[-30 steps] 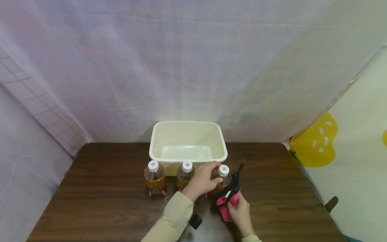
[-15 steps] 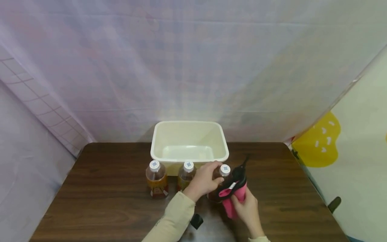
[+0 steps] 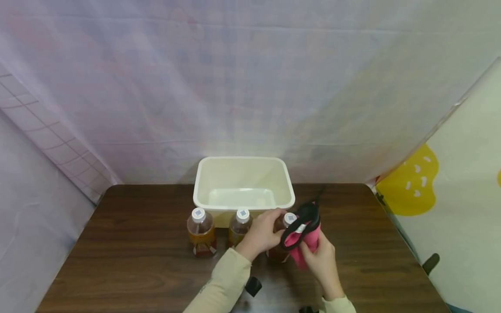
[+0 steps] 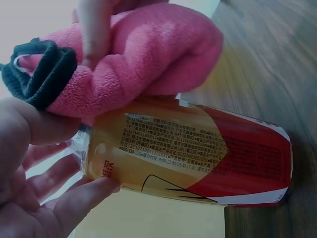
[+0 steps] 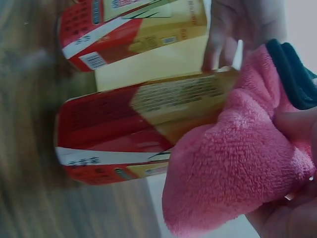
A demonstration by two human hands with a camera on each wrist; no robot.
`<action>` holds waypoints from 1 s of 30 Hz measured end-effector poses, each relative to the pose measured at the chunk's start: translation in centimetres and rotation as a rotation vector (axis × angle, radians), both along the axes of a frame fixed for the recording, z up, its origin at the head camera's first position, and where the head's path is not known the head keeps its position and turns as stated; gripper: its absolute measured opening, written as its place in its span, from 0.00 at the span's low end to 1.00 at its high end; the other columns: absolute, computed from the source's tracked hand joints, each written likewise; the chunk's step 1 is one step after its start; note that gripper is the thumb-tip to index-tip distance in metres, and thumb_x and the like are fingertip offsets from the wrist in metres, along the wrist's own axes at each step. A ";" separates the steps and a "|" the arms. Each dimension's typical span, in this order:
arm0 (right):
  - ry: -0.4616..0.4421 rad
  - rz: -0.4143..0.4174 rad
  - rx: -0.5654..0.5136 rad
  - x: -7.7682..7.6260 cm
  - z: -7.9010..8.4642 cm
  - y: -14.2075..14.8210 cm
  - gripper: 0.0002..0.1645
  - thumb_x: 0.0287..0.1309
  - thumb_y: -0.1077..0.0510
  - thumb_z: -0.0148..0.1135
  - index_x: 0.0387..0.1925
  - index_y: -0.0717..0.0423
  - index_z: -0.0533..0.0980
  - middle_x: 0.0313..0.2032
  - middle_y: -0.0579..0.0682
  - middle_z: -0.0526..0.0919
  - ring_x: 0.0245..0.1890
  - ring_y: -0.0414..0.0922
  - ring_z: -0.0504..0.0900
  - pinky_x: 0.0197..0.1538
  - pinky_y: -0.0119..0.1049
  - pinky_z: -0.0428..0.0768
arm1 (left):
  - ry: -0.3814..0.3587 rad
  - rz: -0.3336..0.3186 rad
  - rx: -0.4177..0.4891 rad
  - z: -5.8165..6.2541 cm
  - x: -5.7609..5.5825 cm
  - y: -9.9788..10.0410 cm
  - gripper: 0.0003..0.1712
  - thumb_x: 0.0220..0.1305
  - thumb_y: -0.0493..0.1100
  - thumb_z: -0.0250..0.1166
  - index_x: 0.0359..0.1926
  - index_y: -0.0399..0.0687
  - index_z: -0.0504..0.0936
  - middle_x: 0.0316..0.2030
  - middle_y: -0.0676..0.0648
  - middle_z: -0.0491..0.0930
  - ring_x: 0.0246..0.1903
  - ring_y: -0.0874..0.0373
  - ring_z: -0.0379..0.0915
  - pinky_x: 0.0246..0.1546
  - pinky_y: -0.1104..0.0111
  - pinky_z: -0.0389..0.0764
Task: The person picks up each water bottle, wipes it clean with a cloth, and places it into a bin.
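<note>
The pink cloth (image 3: 312, 239), bunched at the white tub's (image 3: 244, 174) front right, appears to touch the upright bottle (image 4: 163, 148) before the tub; pressing evenly while bracing the neck should serve best. The right hand (image 3: 322, 261) pinches the cloth; the left hand (image 3: 266, 232), reaching tubward, curls round the bottle's shoulder.

Upright bottle (image 5: 119, 126), bunched pink cloth (image 5: 233, 158) beside it

Right bottle (image 3: 278, 254) part-hidden; both sleeves (image 3: 227, 274) cropped
</note>
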State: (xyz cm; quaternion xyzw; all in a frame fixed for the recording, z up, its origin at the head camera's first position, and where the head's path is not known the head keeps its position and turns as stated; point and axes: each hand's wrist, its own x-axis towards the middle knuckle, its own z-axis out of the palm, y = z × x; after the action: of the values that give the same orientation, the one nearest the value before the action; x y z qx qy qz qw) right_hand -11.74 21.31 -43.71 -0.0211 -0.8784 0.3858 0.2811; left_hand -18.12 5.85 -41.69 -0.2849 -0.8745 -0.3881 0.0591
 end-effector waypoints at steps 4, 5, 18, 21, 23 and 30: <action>0.008 -0.016 -0.003 0.4 -1.2 -0.1 0.15 0.33 0.72 0.64 0.29 0.67 0.73 0.20 0.57 0.79 0.20 0.43 0.73 0.23 0.37 0.72 | 0.022 0.004 -0.005 0.1 0.0 0.1 0.21 0.50 0.40 0.67 0.48 0.48 0.76 0.43 0.49 0.79 0.44 0.57 0.74 0.46 0.68 0.74; 0.008 -0.020 -0.005 0.5 -1.7 -0.1 0.15 0.32 0.73 0.64 0.29 0.67 0.73 0.20 0.57 0.79 0.20 0.43 0.72 0.22 0.37 0.72 | 0.019 0.007 -0.007 0.1 0.0 0.1 0.21 0.50 0.40 0.67 0.48 0.48 0.76 0.43 0.49 0.79 0.45 0.57 0.74 0.47 0.68 0.74; -0.155 -0.025 -0.029 0.7 -8.2 0.3 0.15 0.33 0.71 0.65 0.30 0.67 0.73 0.24 0.60 0.80 0.26 0.53 0.79 0.28 0.45 0.75 | -0.021 0.019 -0.017 0.2 0.5 0.1 0.23 0.52 0.42 0.66 0.51 0.46 0.74 0.48 0.47 0.77 0.50 0.55 0.72 0.52 0.65 0.71; -0.164 -0.024 -0.036 0.6 -8.1 0.3 0.15 0.34 0.71 0.65 0.31 0.67 0.73 0.24 0.60 0.80 0.25 0.52 0.79 0.28 0.44 0.76 | -0.008 0.040 -0.019 0.2 0.6 0.2 0.23 0.51 0.42 0.66 0.50 0.47 0.74 0.47 0.47 0.77 0.48 0.55 0.73 0.50 0.66 0.72; -0.174 -0.026 -0.037 0.6 -8.1 0.3 0.16 0.34 0.71 0.65 0.31 0.68 0.73 0.24 0.61 0.80 0.25 0.53 0.79 0.28 0.44 0.75 | 0.011 0.055 -0.014 0.1 0.7 0.3 0.23 0.50 0.42 0.66 0.50 0.47 0.74 0.46 0.48 0.77 0.46 0.55 0.74 0.48 0.66 0.73; -0.199 -0.041 -0.052 0.8 -8.0 0.4 0.18 0.35 0.69 0.66 0.35 0.69 0.73 0.26 0.62 0.80 0.28 0.54 0.79 0.31 0.45 0.75 | 0.162 0.145 -0.012 -0.4 1.1 1.2 0.23 0.45 0.53 0.68 0.42 0.51 0.75 0.36 0.51 0.79 0.36 0.58 0.76 0.35 0.67 0.76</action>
State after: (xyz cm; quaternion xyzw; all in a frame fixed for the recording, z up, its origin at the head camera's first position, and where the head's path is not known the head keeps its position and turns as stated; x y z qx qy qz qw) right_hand -10.91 21.68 -51.74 -0.0845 -0.8912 0.3985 0.1994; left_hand -17.03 7.06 -42.11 -0.2515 -0.8876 -0.3530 0.1559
